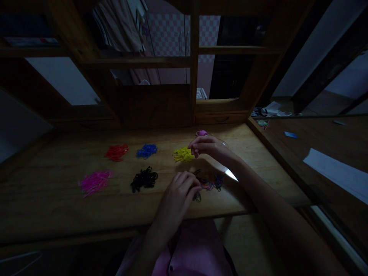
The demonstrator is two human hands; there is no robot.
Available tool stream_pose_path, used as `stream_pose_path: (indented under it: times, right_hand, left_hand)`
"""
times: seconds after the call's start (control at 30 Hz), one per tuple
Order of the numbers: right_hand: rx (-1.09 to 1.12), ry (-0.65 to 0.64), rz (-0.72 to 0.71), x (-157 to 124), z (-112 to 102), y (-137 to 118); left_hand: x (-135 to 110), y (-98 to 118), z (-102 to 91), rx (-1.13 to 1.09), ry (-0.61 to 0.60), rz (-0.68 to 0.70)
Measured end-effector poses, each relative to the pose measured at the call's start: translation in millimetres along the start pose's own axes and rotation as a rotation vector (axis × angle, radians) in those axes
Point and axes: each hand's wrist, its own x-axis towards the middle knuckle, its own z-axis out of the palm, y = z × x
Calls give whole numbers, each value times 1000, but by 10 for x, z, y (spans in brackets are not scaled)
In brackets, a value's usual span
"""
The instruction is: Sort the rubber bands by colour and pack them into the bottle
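Small elastic bands lie on the wooden desk in piles by colour. My right hand (207,147) is at the right edge of the yellow bands (181,154), its fingertips pinched together; whatever they hold is too small to make out. My left hand (181,188) is at the left side of a mixed-colour heap of bands (211,183), its fingers curled and pressed together, their contents hidden. Left of the hands lie black bands (143,179), blue bands (147,150), red bands (116,152) and pink bands (95,182).
A pink object (202,133) lies behind my right hand, and a bright light shows beside my right forearm. A wooden shelf frame (138,62) rises at the desk's back. On the right-hand surface lie a white sheet (336,170) and a small blue card (290,135).
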Motion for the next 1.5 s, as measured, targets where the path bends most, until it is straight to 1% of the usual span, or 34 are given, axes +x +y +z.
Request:
stream_pose_path:
  times: [0.1, 0.2, 0.33, 0.5, 0.6, 0.73, 0.83, 0.97, 1.17, 1.33, 1.4, 1.5]
  right_hand:
    - [-13, -10, -12, -5, -5, 0]
    - [-29, -8, -4, -11, -5, -9]
    - [-36, -3, 12, -18, 2, -28]
    - [-21, 2, 8, -14, 5, -26]
    - [-18, 5, 22, -7, 1, -15]
    - [-10, 15, 32, -3, -3, -1]
    - [-7, 8, 33, -1, -4, 6]
    - [5, 6, 16, 6, -15, 20]
    - [-5, 3, 18, 10, -26, 41]
    - [1, 0, 19, 8, -20, 32]
    - [1, -5, 13, 8, -19, 22]
    - [-10, -8, 20, 7, -14, 9]
  left_hand:
    - [26, -31, -44, -73, 27, -49]
    - [31, -56, -69, -87, 64, -59]
    - [15, -71, -87, -46, 122, -57]
    - [-19, -107, -127, 24, 132, -114]
    - [-50, -136, -174, 56, 109, -111]
    - [-78, -140, -222, 114, 11, 27]
    - [-79, -116, -219, 158, 6, 90]
    - [-74, -109, -187, 196, -5, 136]
    - [-34, -162, -171, 206, -79, 120]
    - [28, -136, -177, 240, -136, 122]
    - [37, -116, -171, 251, -142, 122]
    - [26, -103, -151, 202, -100, 101]
